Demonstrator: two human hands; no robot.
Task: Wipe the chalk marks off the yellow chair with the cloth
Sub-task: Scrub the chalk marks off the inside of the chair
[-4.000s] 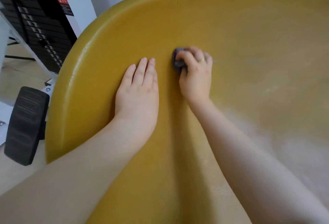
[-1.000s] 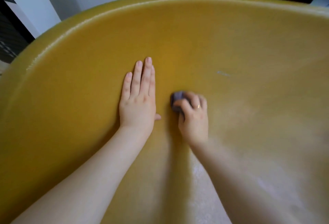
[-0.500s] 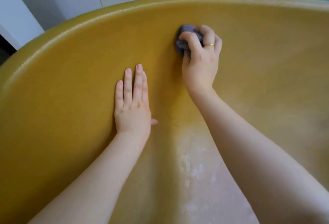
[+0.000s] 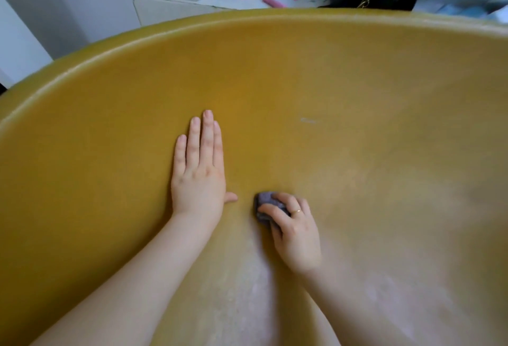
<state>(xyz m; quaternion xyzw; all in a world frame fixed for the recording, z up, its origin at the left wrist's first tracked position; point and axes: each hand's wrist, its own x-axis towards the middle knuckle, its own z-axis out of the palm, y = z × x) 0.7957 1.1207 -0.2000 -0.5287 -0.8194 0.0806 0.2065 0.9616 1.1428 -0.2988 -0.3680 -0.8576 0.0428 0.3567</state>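
The right hand (image 4: 295, 231) has its fingers (image 4: 270, 209) curled tight over a bunched purple cloth (image 4: 265, 202), pressing it to the yellow chair (image 4: 357, 84) — the cloth peeks out just beyond the fingertips. Beside it the left hand (image 4: 198, 175) lies flat, fingers straight, holding nothing. Pale chalk marks (image 4: 247, 304) smear the seat between the forearms — a small streak (image 4: 308, 120) lies farther up.
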